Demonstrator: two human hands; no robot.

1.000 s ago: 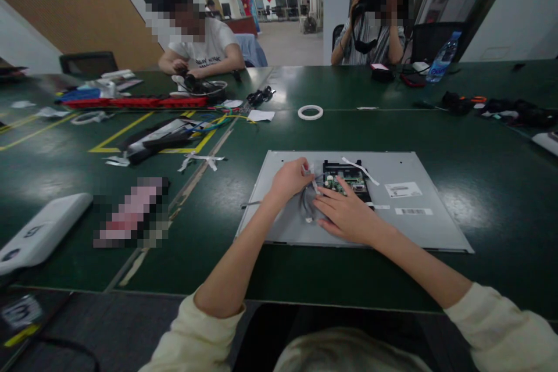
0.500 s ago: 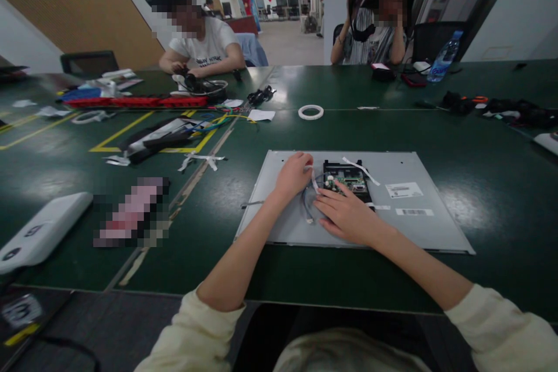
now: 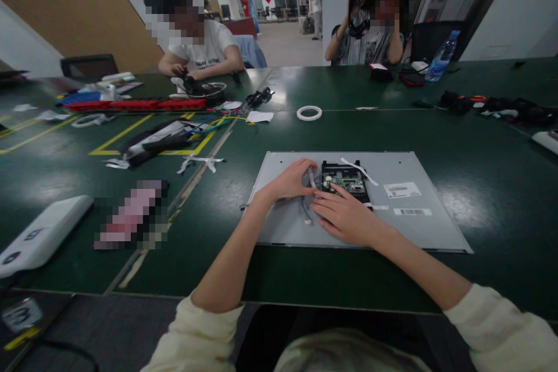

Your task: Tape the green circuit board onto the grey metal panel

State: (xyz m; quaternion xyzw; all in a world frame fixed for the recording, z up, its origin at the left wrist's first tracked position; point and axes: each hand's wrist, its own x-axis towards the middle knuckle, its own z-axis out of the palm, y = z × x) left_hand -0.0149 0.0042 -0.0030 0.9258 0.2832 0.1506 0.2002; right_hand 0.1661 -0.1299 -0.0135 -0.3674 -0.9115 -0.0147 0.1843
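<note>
A flat grey metal panel (image 3: 279, 232) lies before me, carrying a green circuit board (image 3: 349, 180) in a black frame. Left of the board, grey cables (image 3: 305, 209) run under a strip of white tape (image 3: 312, 177). My left hand (image 3: 293, 179) is curved beside this strip, thumb and forefinger apart, touching its two ends. Fingers stretched out, my right hand (image 3: 346, 215) lies over the panel and the board's lower left edge, its fingertips at the tape's lower end. Another tape strip (image 3: 360, 170) crosses the frame's upper corner, and a third (image 3: 379, 207) is at its right side.
A roll of white tape (image 3: 309, 113) lies beyond the panel. To the left are a pixelated phone-like object (image 3: 131, 215), a white device (image 3: 43, 235), tape scraps (image 3: 203, 161) and a black-and-white bundle (image 3: 161, 138). Two people sit across the green table (image 3: 392, 128).
My left hand has turned lower, and its thumb and forefinger have spread from a pinch at the tape's upper end. My right hand has hardly moved.
</note>
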